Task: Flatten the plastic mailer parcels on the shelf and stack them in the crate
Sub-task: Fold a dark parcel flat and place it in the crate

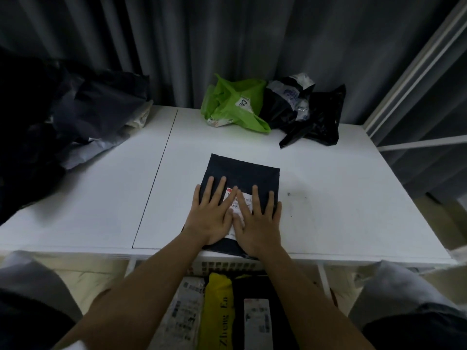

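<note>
Crate (227,263) below the shelf edge holds stacked mailers; above, left hand (211,215) and right hand (257,223) press flat-fingered, grasping nothing, smoothing the dark mailer (242,178) for stacking.

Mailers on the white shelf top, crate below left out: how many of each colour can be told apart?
Dark flat mailer under both hands (left hand, right hand): 1
Green mailer: 1
Black crumpled mailers at the back right: at least 2, overlapping
Dark and grey heap at the left: count cannot be told
Total told apart: 4
</note>
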A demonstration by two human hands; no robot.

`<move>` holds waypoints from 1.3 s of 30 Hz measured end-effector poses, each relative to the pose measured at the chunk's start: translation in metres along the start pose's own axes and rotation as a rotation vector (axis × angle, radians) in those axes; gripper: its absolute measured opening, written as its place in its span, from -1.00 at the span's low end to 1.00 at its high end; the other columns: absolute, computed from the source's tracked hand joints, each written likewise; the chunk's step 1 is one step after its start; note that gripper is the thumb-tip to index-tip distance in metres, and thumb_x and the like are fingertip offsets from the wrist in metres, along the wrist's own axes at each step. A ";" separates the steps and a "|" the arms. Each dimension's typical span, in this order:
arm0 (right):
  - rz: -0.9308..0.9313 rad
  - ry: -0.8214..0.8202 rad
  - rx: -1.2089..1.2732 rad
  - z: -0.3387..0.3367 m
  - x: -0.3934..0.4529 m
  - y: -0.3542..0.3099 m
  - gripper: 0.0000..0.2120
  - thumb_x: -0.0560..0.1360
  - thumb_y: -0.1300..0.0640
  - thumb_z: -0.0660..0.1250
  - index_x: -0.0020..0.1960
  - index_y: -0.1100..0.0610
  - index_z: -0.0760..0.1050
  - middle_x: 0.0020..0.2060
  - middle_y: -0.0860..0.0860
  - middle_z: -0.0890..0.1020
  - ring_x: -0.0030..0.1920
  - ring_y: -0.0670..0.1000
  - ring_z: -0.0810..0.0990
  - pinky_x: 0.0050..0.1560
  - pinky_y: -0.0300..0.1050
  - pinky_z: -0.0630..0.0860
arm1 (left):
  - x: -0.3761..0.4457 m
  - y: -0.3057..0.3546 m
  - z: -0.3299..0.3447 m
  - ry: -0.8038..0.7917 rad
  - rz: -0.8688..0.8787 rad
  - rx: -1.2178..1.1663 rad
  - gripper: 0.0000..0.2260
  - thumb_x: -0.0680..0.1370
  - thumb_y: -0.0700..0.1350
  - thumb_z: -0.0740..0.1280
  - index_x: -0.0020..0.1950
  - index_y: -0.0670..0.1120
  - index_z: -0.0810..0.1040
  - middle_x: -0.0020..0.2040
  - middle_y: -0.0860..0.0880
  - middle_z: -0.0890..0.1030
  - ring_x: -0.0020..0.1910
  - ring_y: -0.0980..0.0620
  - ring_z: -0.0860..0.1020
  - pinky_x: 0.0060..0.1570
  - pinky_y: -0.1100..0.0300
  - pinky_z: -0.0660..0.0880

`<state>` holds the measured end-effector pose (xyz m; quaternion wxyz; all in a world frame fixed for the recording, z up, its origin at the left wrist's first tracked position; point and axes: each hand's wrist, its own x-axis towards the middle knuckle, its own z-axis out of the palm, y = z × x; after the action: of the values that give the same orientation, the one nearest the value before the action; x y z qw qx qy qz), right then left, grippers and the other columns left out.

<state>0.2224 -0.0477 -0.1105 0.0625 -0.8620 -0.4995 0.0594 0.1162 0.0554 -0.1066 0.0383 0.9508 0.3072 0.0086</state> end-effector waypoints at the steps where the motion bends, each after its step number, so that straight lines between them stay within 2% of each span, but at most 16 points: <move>1: -0.002 0.013 -0.006 0.000 0.001 0.000 -0.40 0.49 -0.30 -0.34 0.47 -0.17 -0.39 0.55 0.02 -0.23 0.51 0.27 -0.27 0.44 0.28 -0.29 | 0.001 0.000 0.001 0.011 -0.004 0.005 -0.40 0.46 0.17 -0.38 0.51 0.09 -0.30 0.55 -0.07 -0.28 0.47 -0.11 -0.39 0.43 -0.13 -0.33; 4: 0.000 -0.020 -0.049 -0.002 0.008 0.000 -0.42 0.50 -0.29 -0.35 0.46 -0.19 -0.43 0.53 0.02 -0.31 0.49 0.26 -0.34 0.43 0.27 -0.34 | 0.004 0.000 0.002 -0.024 -0.027 -0.018 -0.40 0.47 0.18 -0.38 0.52 0.11 -0.33 0.56 -0.05 -0.28 0.51 -0.12 -0.33 0.47 -0.17 -0.26; 7: 0.012 -0.046 -0.070 -0.011 0.024 0.004 -0.45 0.61 -0.20 -0.20 0.51 -0.18 -0.37 0.52 0.02 -0.34 0.48 0.24 -0.39 0.42 0.25 -0.40 | 0.005 -0.001 0.005 -0.057 -0.040 -0.042 -0.43 0.53 0.16 -0.31 0.54 0.11 -0.28 0.56 -0.04 -0.25 0.52 -0.11 -0.30 0.47 -0.18 -0.24; 9: -0.006 -0.012 -0.089 -0.018 0.037 0.007 -0.44 0.62 -0.16 -0.14 0.52 -0.17 -0.33 0.52 0.03 -0.32 0.48 0.24 -0.39 0.42 0.24 -0.40 | 0.007 -0.001 0.003 -0.039 -0.039 -0.040 -0.41 0.50 0.17 -0.35 0.55 0.10 -0.27 0.57 -0.04 -0.25 0.52 -0.12 -0.30 0.47 -0.17 -0.24; 15: -0.014 -0.048 -0.089 -0.013 0.057 0.005 -0.46 0.63 -0.17 -0.17 0.53 -0.16 -0.31 0.54 0.03 -0.28 0.50 0.25 -0.34 0.44 0.25 -0.36 | 0.005 0.000 0.004 -0.053 -0.037 -0.030 -0.44 0.55 0.14 -0.25 0.55 0.11 -0.24 0.57 -0.06 -0.23 0.53 -0.13 -0.28 0.47 -0.19 -0.24; 26: -0.006 -0.088 -0.071 -0.011 0.057 0.005 -0.47 0.62 -0.18 -0.18 0.53 -0.17 -0.29 0.54 0.02 -0.25 0.51 0.23 -0.30 0.46 0.27 -0.29 | 0.005 0.001 0.001 -0.096 -0.033 -0.021 -0.42 0.52 0.14 -0.26 0.56 0.10 -0.19 0.57 -0.07 -0.21 0.53 -0.13 -0.28 0.46 -0.19 -0.27; 28: -0.008 -0.066 -0.062 -0.010 0.056 0.006 -0.47 0.61 -0.18 -0.20 0.54 -0.17 -0.27 0.55 0.02 -0.23 0.51 0.23 -0.29 0.46 0.27 -0.29 | 0.006 0.001 -0.001 -0.088 -0.050 -0.059 -0.40 0.51 0.14 -0.28 0.57 0.09 -0.12 0.58 -0.05 -0.15 0.54 -0.10 -0.23 0.45 -0.17 -0.28; 30: -0.012 -0.047 -0.081 -0.008 0.056 0.007 -0.44 0.56 -0.21 -0.27 0.54 -0.17 -0.27 0.55 0.03 -0.21 0.51 0.25 -0.27 0.46 0.28 -0.27 | 0.012 -0.001 -0.002 0.013 -0.081 -0.127 -0.35 0.50 0.14 -0.29 0.56 0.02 0.07 0.57 -0.09 0.02 0.55 -0.08 -0.07 0.45 -0.15 -0.24; 33: -0.005 -0.046 -0.093 -0.007 0.058 0.007 -0.44 0.56 -0.22 -0.28 0.53 -0.17 -0.31 0.54 0.04 -0.25 0.51 0.27 -0.29 0.46 0.29 -0.26 | 0.032 -0.007 -0.003 0.190 -0.020 -0.111 -0.42 0.55 0.09 -0.12 0.51 -0.10 0.25 0.53 -0.15 0.19 0.53 -0.14 0.11 0.45 -0.19 -0.08; 36: -0.001 -0.055 -0.094 -0.006 0.058 0.007 -0.45 0.59 -0.20 -0.28 0.52 -0.14 -0.36 0.52 0.04 -0.32 0.49 0.27 -0.34 0.45 0.30 -0.28 | 0.053 -0.012 -0.001 0.178 0.120 -0.007 -0.47 0.58 0.04 -0.05 0.54 -0.07 0.19 0.55 -0.12 0.15 0.54 -0.15 0.07 0.46 -0.20 -0.02; 39: -0.012 -0.041 -0.093 -0.006 0.058 0.007 -0.45 0.59 -0.19 -0.27 0.53 -0.13 -0.35 0.52 0.04 -0.34 0.49 0.27 -0.36 0.44 0.31 -0.30 | 0.065 -0.014 0.001 0.112 0.124 0.014 -0.44 0.55 0.10 -0.21 0.56 0.02 -0.07 0.58 -0.08 -0.01 0.55 -0.12 -0.09 0.48 -0.12 -0.20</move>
<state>0.2580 -0.0006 -0.1082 0.0127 -0.8597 -0.5078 0.0535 0.1603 0.1048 -0.1092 0.0140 0.9663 0.2495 0.0621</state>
